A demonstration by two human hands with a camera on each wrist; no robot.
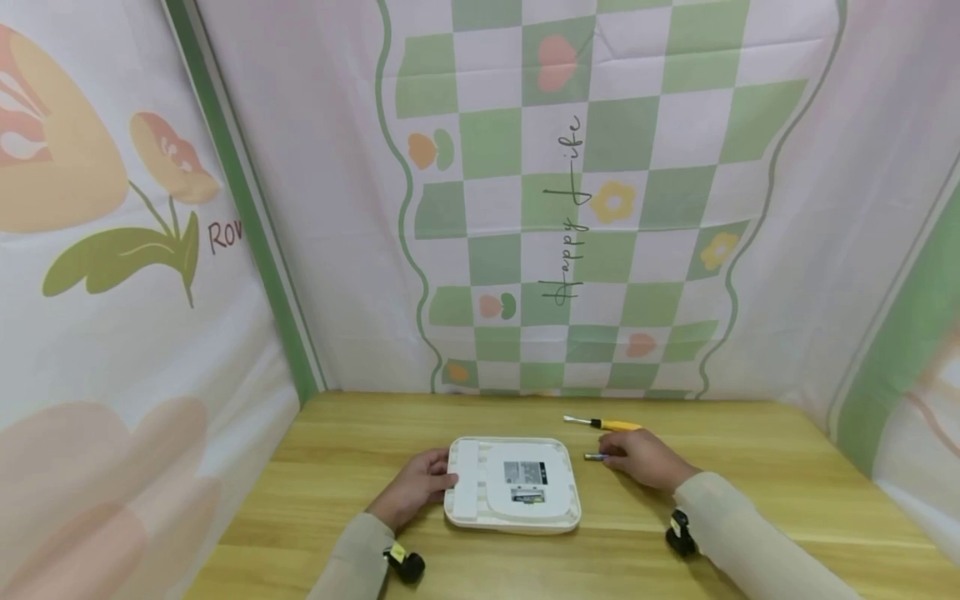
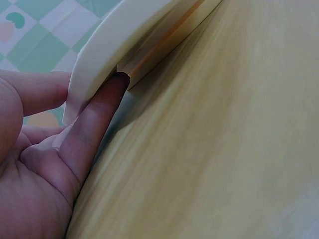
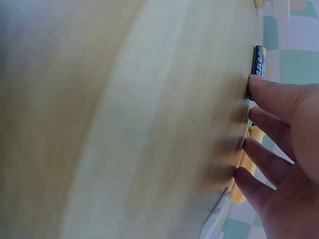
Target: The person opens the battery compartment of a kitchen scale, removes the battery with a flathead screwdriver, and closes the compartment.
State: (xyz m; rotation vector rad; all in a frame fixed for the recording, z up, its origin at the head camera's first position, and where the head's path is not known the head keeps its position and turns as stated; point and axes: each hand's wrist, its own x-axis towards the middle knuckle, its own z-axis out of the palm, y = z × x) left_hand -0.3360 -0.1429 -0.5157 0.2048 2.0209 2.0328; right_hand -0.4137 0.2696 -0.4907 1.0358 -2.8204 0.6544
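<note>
A white, rounded-square device (image 1: 472,483) lies with a printed label (image 1: 517,473) and an uncovered battery compartment (image 1: 528,496) facing up; a battery shows inside. My left hand (image 1: 412,490) grips its left edge, thumb on top. In the left wrist view a finger (image 2: 92,124) reaches beneath the device's rim (image 2: 107,52), which stands off the table there. To the right of the device, my right hand (image 1: 645,458) pinches a small dark battery (image 1: 595,457) at the tabletop. One end of that battery (image 3: 258,59) sticks out past the thumb in the right wrist view.
A screwdriver (image 1: 621,425) with a yellow handle lies just behind my right hand, its metal tip pointing left. The wooden table (image 1: 360,425) ends at a patterned cloth (image 1: 555,250) hanging behind. More cloth hangs at both sides.
</note>
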